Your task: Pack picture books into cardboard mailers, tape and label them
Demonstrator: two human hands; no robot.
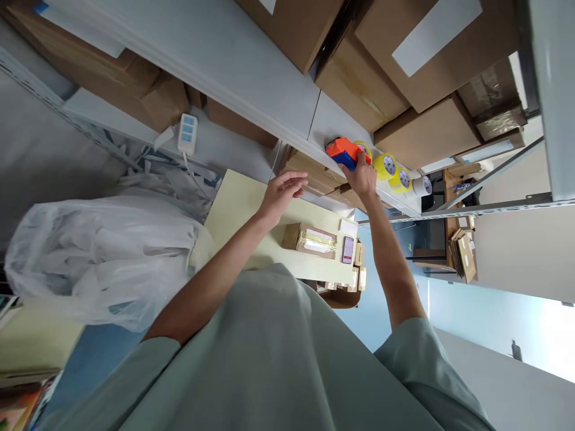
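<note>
My right hand (363,178) is closed round an orange and blue tape dispenser (342,151) at the front of the grey shelf (265,72). Beside that hand stand several rolls of yellow tape (384,166) and a white roll (421,186). My left hand (283,194) hangs empty above the pale yellow table (238,206), its fingers loosely stretched and apart from everything. On the table lies a small taped carton (311,240) with a white label. A phone (347,250) with a lit screen lies to its right.
Large cardboard boxes (372,84) fill the upper shelf. A white power strip (187,134) hangs left of the table, above a big translucent plastic bag (103,257). Below the table's right end is an open carton (344,298) of small parcels. A metal shelf post (476,209) stands at the right.
</note>
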